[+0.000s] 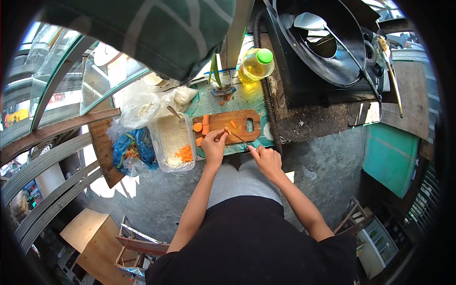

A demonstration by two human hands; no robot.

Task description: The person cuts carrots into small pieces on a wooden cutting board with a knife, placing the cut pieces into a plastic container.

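Observation:
A wooden chopping board (241, 118) lies on the green table cover in front of me. My left hand (214, 148) is closed over its near edge, with a small piece of carrot (226, 130) pinched in the fingertips. My right hand (267, 162) grips a knife (239, 138), its blade reaching over the board towards that piece. A carrot stick (232, 124) lies just beyond the blade. Thicker carrot chunks (205, 124) rest at the board's left side. Left of the board stands a clear plastic tub (164, 165) holding a pale mixture, diced carrot (184, 153) and a spoon (174, 112).
A blue plastic bag (142, 154) with peelings sits left of the tub, below clear bags (140, 107). An oil bottle (254, 66) with a green cap stands behind the board. On the right, a wok (327, 64) with a spatula (311, 22) sits on a stove. Dark cloth hangs overhead.

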